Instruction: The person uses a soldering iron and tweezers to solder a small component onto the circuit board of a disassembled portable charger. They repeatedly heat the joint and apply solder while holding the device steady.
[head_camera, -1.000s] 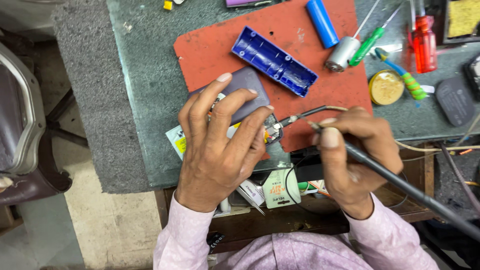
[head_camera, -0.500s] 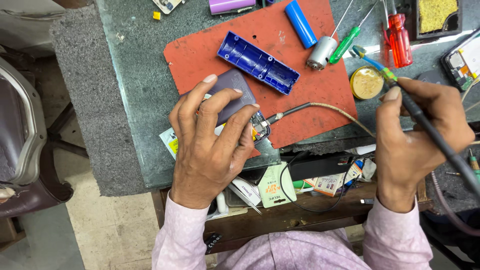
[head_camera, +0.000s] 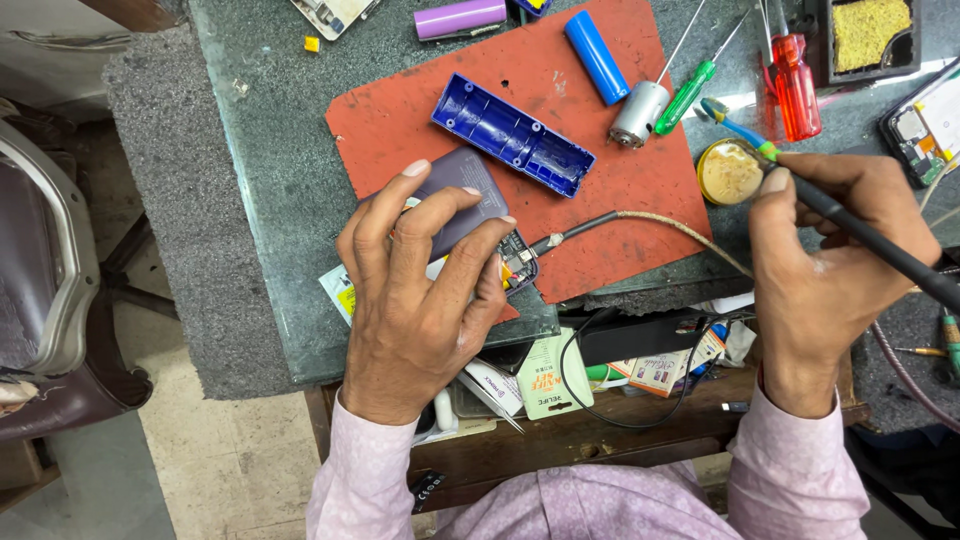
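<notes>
Holding item: left hand (head_camera: 420, 300), fingers spread and curled down over a grey flat device (head_camera: 462, 200) with an exposed circuit board (head_camera: 518, 266), at the near edge of the red mat (head_camera: 560, 215). Right hand (head_camera: 830, 260): fingers closed around a black soldering iron (head_camera: 880, 245), tip at a round flux tin (head_camera: 730, 172) to the right. Far on mat: blue plastic case (head_camera: 512, 135), blue cylindrical cell (head_camera: 596, 43), small motor (head_camera: 639, 113).

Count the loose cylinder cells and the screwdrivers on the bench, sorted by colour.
Blue cell: 1
Purple cell: 1
Green-handled screwdriver: 1
Red-handled screwdriver: 1
Total: 4
</notes>
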